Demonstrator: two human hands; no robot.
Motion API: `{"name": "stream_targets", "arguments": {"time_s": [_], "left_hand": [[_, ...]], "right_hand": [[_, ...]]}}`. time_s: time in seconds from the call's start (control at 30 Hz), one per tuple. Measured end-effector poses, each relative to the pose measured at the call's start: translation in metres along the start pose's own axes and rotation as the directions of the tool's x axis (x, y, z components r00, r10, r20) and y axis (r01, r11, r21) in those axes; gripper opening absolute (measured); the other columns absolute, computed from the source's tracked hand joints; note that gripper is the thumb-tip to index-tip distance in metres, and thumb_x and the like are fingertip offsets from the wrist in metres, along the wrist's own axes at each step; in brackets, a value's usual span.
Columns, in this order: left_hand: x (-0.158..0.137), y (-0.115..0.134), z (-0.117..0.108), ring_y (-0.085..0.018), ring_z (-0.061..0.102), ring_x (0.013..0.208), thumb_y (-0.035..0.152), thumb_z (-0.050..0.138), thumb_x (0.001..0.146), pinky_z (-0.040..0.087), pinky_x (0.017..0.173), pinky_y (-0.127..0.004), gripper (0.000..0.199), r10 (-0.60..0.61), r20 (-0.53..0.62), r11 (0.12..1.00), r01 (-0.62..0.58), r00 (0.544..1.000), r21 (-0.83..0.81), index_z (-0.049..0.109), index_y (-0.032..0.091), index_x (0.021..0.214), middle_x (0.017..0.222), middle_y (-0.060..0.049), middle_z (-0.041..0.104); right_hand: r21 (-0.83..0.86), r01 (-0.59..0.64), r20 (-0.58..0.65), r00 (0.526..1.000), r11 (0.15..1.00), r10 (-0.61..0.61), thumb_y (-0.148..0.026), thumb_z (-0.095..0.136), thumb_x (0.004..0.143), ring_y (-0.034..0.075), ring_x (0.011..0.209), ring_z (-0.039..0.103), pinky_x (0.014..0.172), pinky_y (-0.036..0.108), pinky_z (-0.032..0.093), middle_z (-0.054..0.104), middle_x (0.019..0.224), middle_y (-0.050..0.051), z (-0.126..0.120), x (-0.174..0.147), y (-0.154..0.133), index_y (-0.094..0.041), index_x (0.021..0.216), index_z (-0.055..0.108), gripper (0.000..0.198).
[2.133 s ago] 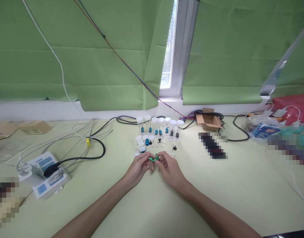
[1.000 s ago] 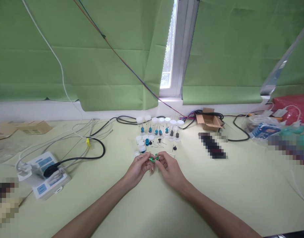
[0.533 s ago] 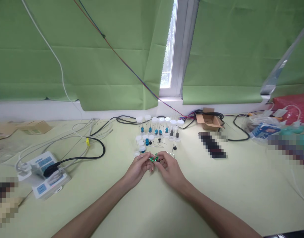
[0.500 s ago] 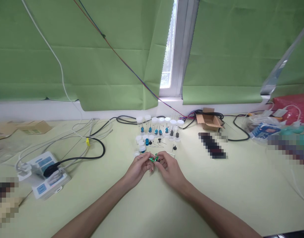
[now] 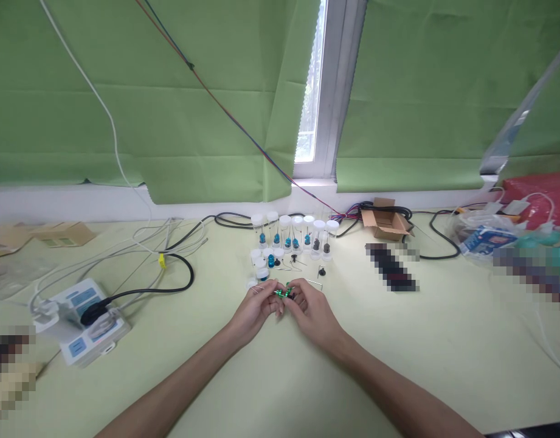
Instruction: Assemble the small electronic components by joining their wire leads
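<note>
A small shiny green metal part (image 5: 281,293) with a dark piece at its right is pinched between the fingertips of both hands. My left hand (image 5: 253,311) is closed on its left side, with thin metal wire ends (image 5: 258,290) sticking out past the fingers. On the other side my right hand (image 5: 315,309) grips it with thumb and fingers, hiding much of it. An L-shaped metal rod (image 5: 317,284) shows just beyond the right knuckles. Past the fingertips lie a blue part (image 5: 271,261), several small black parts (image 5: 322,272) and short clear containers with white lids (image 5: 260,265).
Several clear tubes with white caps (image 5: 285,234) stand upright behind, holding blue or dark parts. An opened cardboard box (image 5: 385,227) sits at the back right. A power strip (image 5: 81,347) and cables (image 5: 143,291) occupy the left; plastic bags (image 5: 484,234) lie far right.
</note>
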State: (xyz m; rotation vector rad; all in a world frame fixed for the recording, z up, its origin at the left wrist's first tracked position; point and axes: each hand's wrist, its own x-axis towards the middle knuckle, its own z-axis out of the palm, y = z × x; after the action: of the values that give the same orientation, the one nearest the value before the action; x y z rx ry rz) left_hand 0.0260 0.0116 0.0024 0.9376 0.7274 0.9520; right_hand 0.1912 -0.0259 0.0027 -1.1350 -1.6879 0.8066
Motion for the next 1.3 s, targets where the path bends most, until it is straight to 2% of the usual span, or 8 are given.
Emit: {"name": "stream_targets", "arguments": {"time_s": [0.33, 1.3], "left_hand": [[-0.0001, -0.0003, -0.0004, -0.011, 0.058, 0.057, 0.034, 0.062, 0.089, 0.047, 0.051, -0.022, 0.024, 0.005, 0.012, 1.0, -0.005, 1.0, 0.001, 0.067, 0.011, 0.083, 0.073, -0.004, 0.062], [-0.0009, 0.0022, 0.0024, -0.011, 0.057, 0.057, 0.035, 0.068, 0.084, 0.047, 0.051, -0.022, 0.024, -0.003, 0.0, 1.0, 0.003, 1.0, -0.016, 0.069, 0.011, 0.08, 0.073, -0.004, 0.063]], "right_hand": [[0.02, -0.006, 0.027, 1.0, 1.0, 0.005, -0.022, 0.051, 0.092, 0.014, 0.066, 0.058, 0.062, 0.025, 0.045, 0.063, 0.079, 0.0, 0.0, 0.0009, 0.0007, -0.02, 0.104, 0.054, 0.013], [0.023, -0.029, 0.068, 0.997, 0.999, 0.027, -0.027, 0.048, 0.096, 0.014, 0.064, 0.056, 0.06, 0.023, 0.041, 0.062, 0.073, -0.001, -0.0002, -0.0002, -0.0013, -0.021, 0.104, 0.057, 0.014]]}}
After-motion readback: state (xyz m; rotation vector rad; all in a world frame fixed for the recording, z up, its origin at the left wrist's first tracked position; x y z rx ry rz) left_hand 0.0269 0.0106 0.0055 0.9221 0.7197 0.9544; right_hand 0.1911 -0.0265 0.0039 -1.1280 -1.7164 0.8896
